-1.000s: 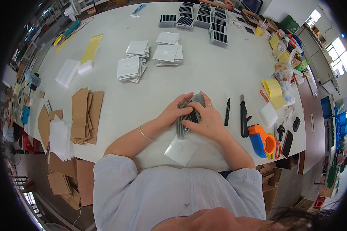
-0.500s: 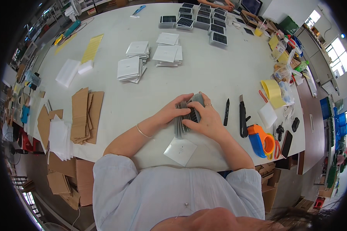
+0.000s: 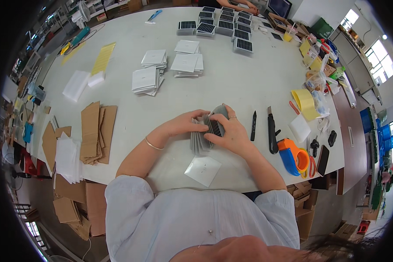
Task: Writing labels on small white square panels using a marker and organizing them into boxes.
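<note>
Between my two hands stands a stack of thin square panels (image 3: 198, 143) on edge, with dark gridded faces showing between them. My left hand (image 3: 179, 125) is closed around the stack's left part, thumb and fingers over the upper edges. My right hand (image 3: 232, 134) grips the right part, its thumb against a dark face and its fingers over the far side. The lower left edges fan apart. Just nearer to me, a single pale square panel (image 3: 202, 170) lies flat and turned cornerwise on the table, with small marks on it.
Piles of white squares (image 3: 144, 79) lie beyond my hands, with stacked dark-faced panels (image 3: 225, 26) farther back. At right are a black pen (image 3: 253, 125), a utility knife (image 3: 272, 131) and an orange-and-blue tape dispenser (image 3: 294, 158). Cardboard pieces (image 3: 91, 135) lie left; another person's hand (image 3: 251, 8) shows far off.
The stack's left part has shifted slightly left with my left hand, and its panels are fanned wider. My right hand still grips its part. The whole view has shifted slightly.
</note>
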### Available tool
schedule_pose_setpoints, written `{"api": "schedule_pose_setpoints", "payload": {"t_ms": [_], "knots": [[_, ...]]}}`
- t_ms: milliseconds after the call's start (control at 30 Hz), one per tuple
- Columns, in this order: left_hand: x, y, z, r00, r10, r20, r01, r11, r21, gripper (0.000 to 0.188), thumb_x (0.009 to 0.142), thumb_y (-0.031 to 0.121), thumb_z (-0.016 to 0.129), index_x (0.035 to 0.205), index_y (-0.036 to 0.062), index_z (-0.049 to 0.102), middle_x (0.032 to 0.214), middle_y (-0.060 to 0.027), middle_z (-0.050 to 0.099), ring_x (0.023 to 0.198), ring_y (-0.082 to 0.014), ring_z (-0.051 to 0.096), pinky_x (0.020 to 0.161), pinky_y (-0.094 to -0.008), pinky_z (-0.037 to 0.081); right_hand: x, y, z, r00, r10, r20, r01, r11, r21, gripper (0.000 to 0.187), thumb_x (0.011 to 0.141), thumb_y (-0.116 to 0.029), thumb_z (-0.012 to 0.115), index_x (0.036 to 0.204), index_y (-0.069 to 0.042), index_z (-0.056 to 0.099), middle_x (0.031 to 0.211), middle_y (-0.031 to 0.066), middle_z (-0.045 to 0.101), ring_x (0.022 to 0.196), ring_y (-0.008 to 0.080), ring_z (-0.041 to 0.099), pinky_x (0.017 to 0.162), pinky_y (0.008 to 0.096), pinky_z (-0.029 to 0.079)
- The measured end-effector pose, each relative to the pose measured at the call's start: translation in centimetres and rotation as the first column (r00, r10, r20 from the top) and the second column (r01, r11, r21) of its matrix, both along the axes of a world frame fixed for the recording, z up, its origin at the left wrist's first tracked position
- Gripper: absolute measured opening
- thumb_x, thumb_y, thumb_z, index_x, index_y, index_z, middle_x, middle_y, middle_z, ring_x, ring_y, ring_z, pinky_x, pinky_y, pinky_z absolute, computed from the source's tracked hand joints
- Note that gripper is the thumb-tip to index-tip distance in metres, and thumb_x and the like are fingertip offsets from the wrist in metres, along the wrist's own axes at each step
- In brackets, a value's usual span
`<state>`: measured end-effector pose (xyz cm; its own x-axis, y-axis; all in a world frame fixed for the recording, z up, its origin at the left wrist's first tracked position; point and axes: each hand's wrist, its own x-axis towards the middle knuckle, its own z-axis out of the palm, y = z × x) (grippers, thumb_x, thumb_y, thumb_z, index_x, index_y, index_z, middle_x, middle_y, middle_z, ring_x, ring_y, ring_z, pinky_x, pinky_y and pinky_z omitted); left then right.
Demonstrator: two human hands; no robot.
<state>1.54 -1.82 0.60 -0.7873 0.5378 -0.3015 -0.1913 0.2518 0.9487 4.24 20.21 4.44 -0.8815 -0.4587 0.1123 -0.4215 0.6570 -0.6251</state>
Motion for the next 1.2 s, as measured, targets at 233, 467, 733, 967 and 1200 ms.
{"api": "schedule_pose_setpoints", "payload": {"t_ms": [233,467,733,967,1200], "knots": [[1.2,-2.8,-1.9,0.992,0.048,-0.120,-0.042,0.997,0.057,0.059,0.075,0.022,0.077,0.127,0.0064,0.056,0.108,-0.0061,0.056,0.100,-0.0176,0.053,0.089,-0.0306,0.044,0.0,0.1,-0.1,0.999,-0.006,0.045,0.005,1.000,0.012,0.056,0.070,-0.040,0.076,0.118,-0.017,0.059,0.140,0.0317,0.034,0.126,0.0424,0.046,0.090,0.0428,0.048],[2.6,-3.4,-2.9,0.948,0.123,-0.292,-0.160,0.981,-0.107,0.043,0.072,0.015,0.075,0.112,0.0062,0.065,0.100,-0.0069,0.063,0.093,-0.0176,0.059,0.085,-0.0319,0.048,0.2,0.0,0.1,0.998,-0.005,0.057,0.005,1.000,0.013,0.055,0.071,-0.041,0.075,0.118,-0.017,0.059,0.140,0.0316,0.034,0.126,0.0418,0.046,0.092,0.0425,0.047],[0.6,0.0,0.2,0.808,-0.230,-0.542,-0.111,0.845,-0.524,0.068,0.071,0.014,0.077,0.133,0.0092,0.050,0.119,-0.0125,0.060,0.117,-0.0253,0.052,0.100,-0.0411,0.041,-0.1,0.3,-0.1,0.999,0.016,0.048,-0.018,0.999,0.042,0.059,0.074,-0.041,0.074,0.125,-0.018,0.055,0.141,0.0320,0.034,0.123,0.0418,0.048,0.094,0.0417,0.046],[-3.2,1.1,-0.8,0.923,-0.316,-0.218,0.351,0.926,0.142,0.114,0.066,0.000,0.078,0.153,0.0179,0.008,0.144,-0.0157,0.035,0.133,-0.0280,0.036,0.112,-0.0383,0.028,1.4,2.1,-4.0,0.980,0.076,0.186,-0.005,0.935,-0.355,0.101,0.069,-0.026,0.081,0.147,-0.009,0.018,0.138,0.0216,0.043,0.118,0.0327,0.052,0.101,0.0396,0.041],[-3.6,1.7,-1.1,0.857,-0.339,-0.389,0.331,0.939,-0.090,0.113,0.065,0.000,0.079,0.153,0.0172,0.010,0.140,-0.0153,0.038,0.131,-0.0305,0.036,0.112,-0.0391,0.027,5.4,0.8,-6.7,0.977,-0.211,0.038,0.211,0.915,-0.343,0.100,0.067,-0.020,0.081,0.145,-0.007,0.021,0.126,0.0208,0.051,0.113,0.0326,0.054,0.097,0.0391,0.044]]}}
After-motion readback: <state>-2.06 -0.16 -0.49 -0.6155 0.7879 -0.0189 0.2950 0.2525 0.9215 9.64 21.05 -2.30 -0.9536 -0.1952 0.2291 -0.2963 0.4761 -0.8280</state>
